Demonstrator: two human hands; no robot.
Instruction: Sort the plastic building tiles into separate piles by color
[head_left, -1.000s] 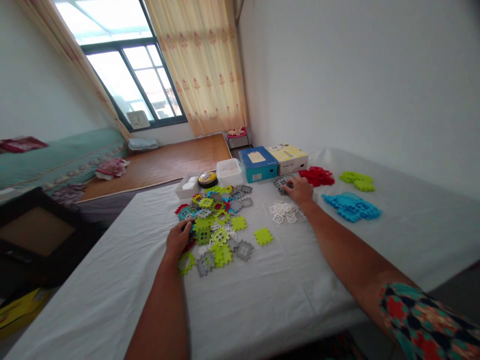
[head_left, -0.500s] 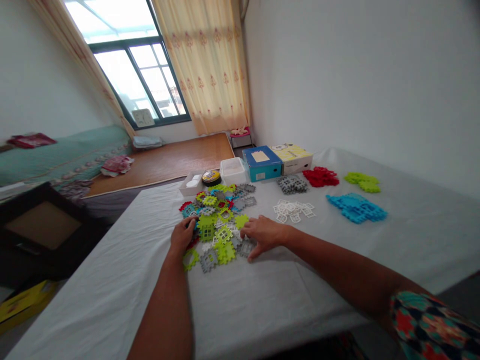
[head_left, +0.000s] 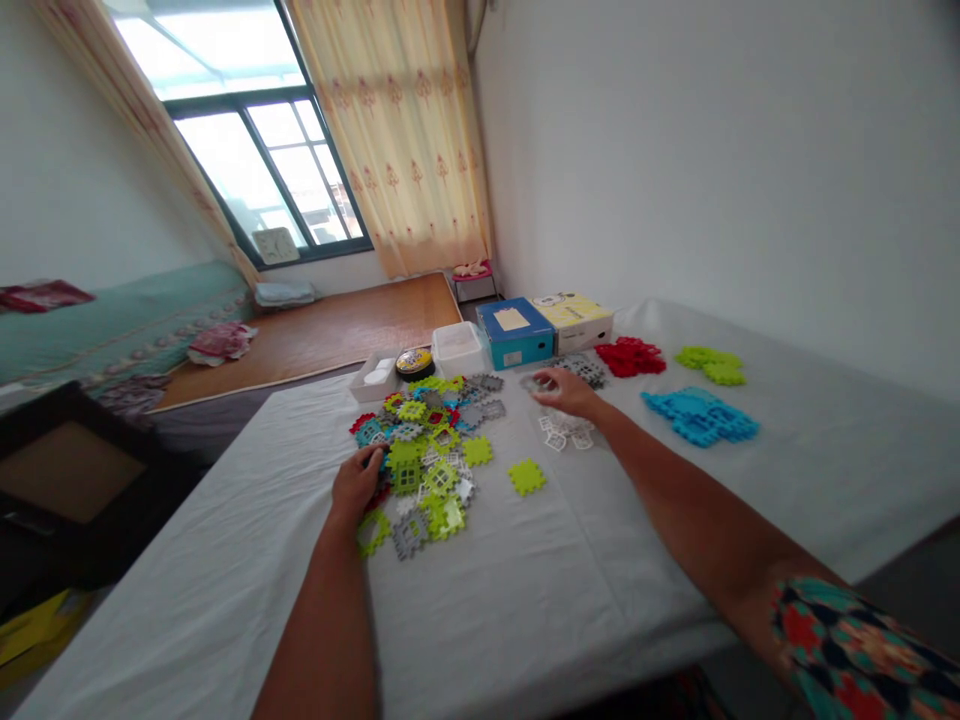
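A mixed heap of plastic interlocking tiles (head_left: 409,453), in lime green, grey, white, red and blue, lies on the cloth-covered table. At its left edge rests my left hand (head_left: 358,480), fingers curled against the pieces; what they hold, if anything, is hidden. My right hand (head_left: 566,391) pinches a grey tile (head_left: 534,384), just left of the pile of grey tiles (head_left: 583,370) and partly covering it. White window-frame tiles (head_left: 564,432) lie below that hand. A single lime green tile (head_left: 527,477) sits apart, right of the heap.
Sorted piles of red tiles (head_left: 630,357), lime green tiles (head_left: 711,365) and blue tiles (head_left: 699,414) are on the right. A blue box (head_left: 515,334), a yellow-topped box (head_left: 574,322), a white plastic container (head_left: 459,347), a round tin (head_left: 414,364) and a white tray (head_left: 364,387) line the back.
My right hand has moved from the heap's right side up to the grey pile with a grey tile. A lime green tile now lies apart from the heap. The left hand stays at the heap.
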